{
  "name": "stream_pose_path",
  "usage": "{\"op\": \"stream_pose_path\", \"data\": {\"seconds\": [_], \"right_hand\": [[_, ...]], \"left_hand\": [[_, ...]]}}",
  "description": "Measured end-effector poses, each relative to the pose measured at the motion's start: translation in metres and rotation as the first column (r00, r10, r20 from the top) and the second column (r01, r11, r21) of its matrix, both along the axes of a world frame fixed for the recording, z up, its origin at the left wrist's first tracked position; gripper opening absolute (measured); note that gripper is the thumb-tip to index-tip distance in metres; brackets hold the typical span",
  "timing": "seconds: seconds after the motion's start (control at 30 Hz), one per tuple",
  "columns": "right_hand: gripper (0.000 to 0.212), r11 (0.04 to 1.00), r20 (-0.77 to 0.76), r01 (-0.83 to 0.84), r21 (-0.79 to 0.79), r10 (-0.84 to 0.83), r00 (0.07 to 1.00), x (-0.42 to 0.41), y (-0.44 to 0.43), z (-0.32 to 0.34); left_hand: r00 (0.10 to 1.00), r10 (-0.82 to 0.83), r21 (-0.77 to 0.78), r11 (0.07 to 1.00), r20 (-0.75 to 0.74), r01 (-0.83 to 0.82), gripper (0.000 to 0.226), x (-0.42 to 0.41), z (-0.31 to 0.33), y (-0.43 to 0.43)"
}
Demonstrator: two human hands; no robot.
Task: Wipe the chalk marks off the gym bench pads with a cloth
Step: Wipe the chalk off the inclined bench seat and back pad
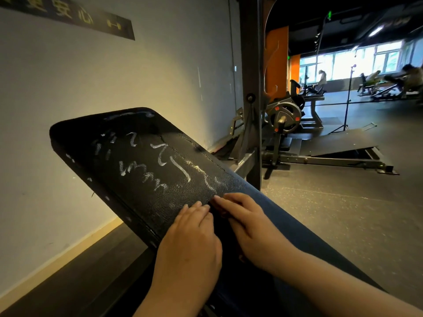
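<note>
**Readying the cloth**

Your left hand [190, 236] lies on the bench pad [142, 184], fingers pressed together. Your right hand [247, 220] rests on the dark blue cloth [286, 216]; whether it pinches, I cannot tell. Soft, limp fabric: bunch it in your palm. Chalk marks [160, 165] sit above.

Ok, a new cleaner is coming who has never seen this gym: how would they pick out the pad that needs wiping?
Follow the pale wall to the dark steel upright; just left of it a black bench pad slopes up toward the wall. Unlike the plate-loaded machine behind, its textured face is scrawled with white chalk marks.
</note>
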State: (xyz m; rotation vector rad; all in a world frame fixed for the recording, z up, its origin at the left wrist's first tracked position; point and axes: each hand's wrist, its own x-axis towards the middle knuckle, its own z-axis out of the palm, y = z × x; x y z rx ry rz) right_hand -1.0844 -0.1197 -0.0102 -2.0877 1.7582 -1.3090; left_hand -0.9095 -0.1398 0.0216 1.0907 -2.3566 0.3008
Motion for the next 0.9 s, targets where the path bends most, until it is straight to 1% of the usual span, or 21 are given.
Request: {"op": "stream_pose_path", "data": {"seconds": [0.07, 0.1, 0.17, 0.2, 0.27, 0.3, 0.33, 0.4, 0.47, 0.5, 0.53, 0.6, 0.63, 0.67, 0.73, 0.83, 0.87, 0.9], "right_hand": [[0.056, 0.999, -0.079, -0.002, 0.042, 0.005, 0.997, -0.010, -0.006, 0.004], [0.058, 0.998, -0.080, 0.030, 0.062, -0.025, 0.997, -0.016, -0.014, 0.006], [0.057, 0.989, 0.022, 0.138, 0.058, -0.139, 0.990, -0.025, -0.034, 0.007], [0.056, 0.979, 0.079, 0.201, 0.046, -0.204, 0.976, -0.026, -0.042, 0.009], [0.054, 0.968, 0.114, 0.248, 0.038, -0.251, 0.961, -0.017, -0.048, 0.012], [0.053, 0.975, 0.102, 0.221, 0.032, -0.223, 0.970, -0.010, -0.046, 0.013], [0.053, 0.986, 0.068, 0.168, 0.019, -0.168, 0.983, -0.002, -0.039, 0.012], [0.054, 0.999, -0.037, 0.039, -0.001, -0.039, 0.999, 0.011, -0.021, 0.013], [0.057, 0.999, -0.110, -0.025, 0.025, 0.028, 0.993, 0.006, -0.017, 0.018], [0.058, 0.999, -0.121, -0.016, 0.041, 0.021, 0.992, -0.002, -0.024, 0.020], [0.060, 0.998, -0.104, 0.027, 0.049, -0.022, 0.994, -0.012, -0.035, 0.021], [0.058, 0.983, 0.016, 0.176, 0.061, -0.177, 0.984, -0.025, -0.057, 0.025], [0.057, 0.971, 0.056, 0.230, 0.064, -0.233, 0.971, -0.024, -0.063, 0.026], [0.055, 0.967, 0.059, 0.251, 0.051, -0.254, 0.965, -0.020, -0.065, 0.026], [0.053, 0.982, -0.006, 0.189, 0.003, -0.189, 0.982, -0.004, -0.056, 0.022], [0.054, 0.999, -0.094, 0.012, -0.043, -0.016, 0.995, 0.011, -0.033, 0.020], [0.054, 0.999, -0.093, -0.008, -0.041, 0.004, 0.996, 0.006, -0.036, 0.022], [0.055, 1.000, -0.086, 0.006, -0.030, -0.008, 0.996, -0.001, -0.044, 0.024]], "left_hand": [[1.000, 0.002, -0.002, 1.000, 0.005, -0.002, 0.041, 0.002, 0.003, -0.005], [1.000, 0.014, -0.008, 1.000, 0.013, -0.013, 0.040, 0.003, 0.003, -0.010], [0.999, 0.033, -0.012, 0.999, 0.018, -0.033, 0.039, 0.005, 0.008, -0.016], [0.999, 0.034, 0.016, 0.999, 0.018, -0.035, 0.039, 0.005, 0.012, -0.018], [0.999, 0.029, 0.059, 0.998, -0.026, -0.027, 0.043, 0.004, 0.019, -0.023], [0.997, 0.030, 0.045, 0.999, -0.075, -0.027, 0.044, 0.003, 0.020, -0.025], [0.995, 0.047, 0.041, 0.998, -0.089, -0.044, 0.044, 0.002, 0.020, -0.025], [0.996, 0.071, 0.013, 0.997, -0.056, -0.071, 0.039, 0.000, 0.018, -0.022], [0.997, 0.059, -0.038, 0.997, -0.052, -0.061, 0.037, -0.001, 0.013, -0.022], [0.997, 0.056, -0.047, 0.997, -0.053, -0.058, 0.036, -0.001, 0.012, -0.024], [0.996, 0.059, -0.045, 0.997, -0.060, -0.062, 0.035, -0.001, 0.012, -0.025], [0.996, 0.067, -0.047, 0.996, -0.062, -0.070, 0.035, -0.002, 0.010, -0.026], [0.996, 0.068, -0.059, 0.996, -0.054, -0.071, 0.036, -0.002, 0.009, -0.027], [0.997, 0.061, -0.072, 0.995, -0.047, -0.065, 0.036, -0.001, 0.008, -0.027], [0.998, 0.045, -0.088, 0.995, -0.045, -0.049, 0.038, -0.001, 0.006, -0.027], [0.997, 0.055, -0.088, 0.994, -0.054, -0.060, 0.049, -0.002, 0.009, -0.026], [0.997, 0.060, -0.089, 0.994, -0.054, -0.065, 0.049, -0.003, 0.009, -0.026], [0.997, 0.065, -0.084, 0.994, -0.050, -0.069, 0.049, -0.003, 0.009, -0.027]]}}
